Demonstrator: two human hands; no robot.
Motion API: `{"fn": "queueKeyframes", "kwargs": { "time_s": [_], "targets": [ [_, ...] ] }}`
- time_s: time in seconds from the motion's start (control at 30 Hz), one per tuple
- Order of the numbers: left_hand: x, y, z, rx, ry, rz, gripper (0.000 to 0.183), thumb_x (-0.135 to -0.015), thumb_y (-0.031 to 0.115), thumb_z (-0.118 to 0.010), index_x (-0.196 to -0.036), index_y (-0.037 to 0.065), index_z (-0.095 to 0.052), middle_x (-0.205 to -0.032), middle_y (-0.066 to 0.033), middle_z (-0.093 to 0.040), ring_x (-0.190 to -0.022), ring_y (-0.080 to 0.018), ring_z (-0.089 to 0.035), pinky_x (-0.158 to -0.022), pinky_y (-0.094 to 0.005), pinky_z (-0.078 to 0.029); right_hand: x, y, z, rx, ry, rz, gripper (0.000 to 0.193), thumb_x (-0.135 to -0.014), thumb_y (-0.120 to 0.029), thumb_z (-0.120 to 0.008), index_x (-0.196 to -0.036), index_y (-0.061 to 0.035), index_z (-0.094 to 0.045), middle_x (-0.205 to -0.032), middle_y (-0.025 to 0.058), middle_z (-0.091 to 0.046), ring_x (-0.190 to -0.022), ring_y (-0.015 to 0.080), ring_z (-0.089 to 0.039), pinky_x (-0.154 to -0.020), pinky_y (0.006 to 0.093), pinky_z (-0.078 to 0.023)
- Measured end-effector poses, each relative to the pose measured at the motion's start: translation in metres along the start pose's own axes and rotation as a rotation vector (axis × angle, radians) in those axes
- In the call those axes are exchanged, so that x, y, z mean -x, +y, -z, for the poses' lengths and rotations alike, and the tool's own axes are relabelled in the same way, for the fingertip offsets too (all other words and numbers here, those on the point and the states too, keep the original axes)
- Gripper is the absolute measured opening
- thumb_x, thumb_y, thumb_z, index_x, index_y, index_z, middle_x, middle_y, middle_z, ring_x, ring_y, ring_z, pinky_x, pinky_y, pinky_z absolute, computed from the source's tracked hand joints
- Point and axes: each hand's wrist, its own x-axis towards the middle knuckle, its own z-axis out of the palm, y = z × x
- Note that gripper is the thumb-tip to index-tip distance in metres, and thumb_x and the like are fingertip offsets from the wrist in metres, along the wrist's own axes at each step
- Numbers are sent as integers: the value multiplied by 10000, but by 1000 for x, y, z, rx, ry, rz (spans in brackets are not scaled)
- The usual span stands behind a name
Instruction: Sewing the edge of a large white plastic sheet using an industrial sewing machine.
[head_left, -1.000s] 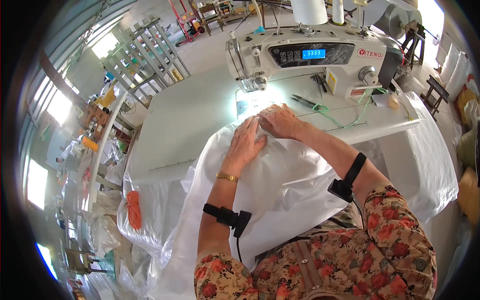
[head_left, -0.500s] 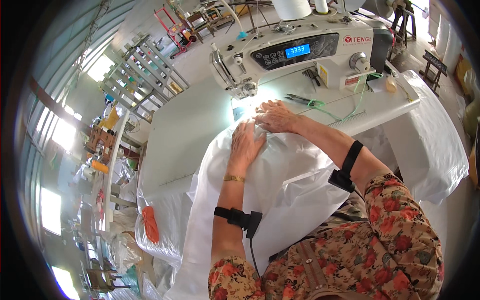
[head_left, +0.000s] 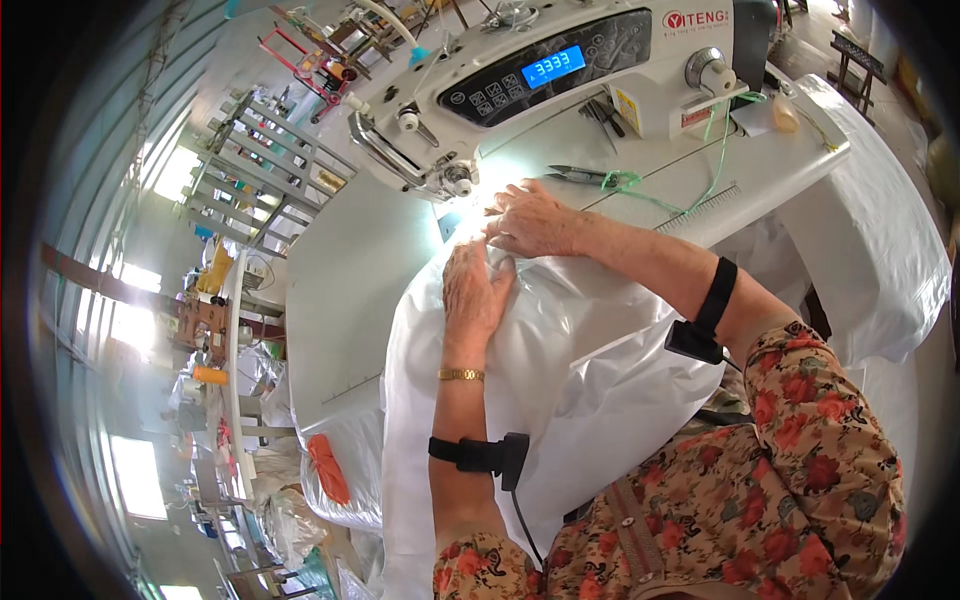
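Observation:
A shiny white sheet [head_left: 430, 420] lies over the table's front edge and drapes down across my lap. My left hand [head_left: 473, 292] rests flat on it, thumb apart from the fingers, just in front of the sewing machine [head_left: 590, 75]. To its right my right hand [head_left: 537, 222], its fingers bent, gathers the sheet close to the needle area. Bright lamp glare washes out the needle and the fingertips there. A pair of dark thread snips [head_left: 578, 175] lies on the table beyond my right hand, next to a loose green cord [head_left: 680, 210].
More dark tools [head_left: 605, 115] lie beneath the machine's arm. White sheeting [head_left: 870, 230] hangs over the table's right end. An orange-red bundle [head_left: 328, 468] lies at the lower left on clear plastic. Farther left stand a grey metal rack [head_left: 270, 170] and a cluttered bench [head_left: 237, 380].
My view has shifted, so the machine sits higher and farther left. Both hands stay on the sheet close to the needle area, with little change in their pose.

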Motion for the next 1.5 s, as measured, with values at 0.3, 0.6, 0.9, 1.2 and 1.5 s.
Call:
{"fn": "queueKeyframes", "kwargs": {
  "time_s": [0.3,0.6,0.9,1.2,1.5],
  "targets": [
    [-20,-6,-2,-29,-7,26,452,-850,264,-605,-1165,-53,-541,-1052,-237,-590,-1045,-366,-539,-941,-445,-407,-6,2,-7,17,3,-41,274,-933,-291,-486,-1029,-136,-691,-1060,96,-645,-1089,301,-540,-944,487,-360],
    [-23,-15,-11,-99,71,22,474,-863,331,-579,-1124,-64,-571,-1072,-255,-592,-1046,-382,-539,-950,-446,-402,-17,6,0,-287,186,-222,311,-910,-285,-568,-1068,-36,-669,-946,203,-665,-977,350,-620,-890,408,-460],
    [-26,-13,-11,-127,32,18,522,-869,342,-570,-1154,-96,-549,-1096,-268,-574,-1046,-390,-546,-926,-445,-427,-29,21,6,-778,363,-312,332,-908,-294,-618,-1066,-8,-675,-920,198,-689,-840,273,-665,-801,345,-494],
    [-13,-3,-5,-91,-14,66,391,-861,281,-551,-1076,-45,-562,-1061,-237,-580,-1047,-366,-531,-963,-446,-393,-33,23,-2,-880,347,-341,346,-905,-303,-635,-1122,-35,-669,-960,189,-694,-857,251,-657,-810,345,-497],
    [-6,-1,4,2,-11,-45,294,-823,173,-557,-1051,-12,-535,-994,-202,-577,-997,-349,-535,-921,-446,-412,-30,21,3,-818,324,-345,387,-931,-335,-580,-1149,-23,-650,-1015,210,-678,-924,291,-648,-837,377,-491]
  ]
}}
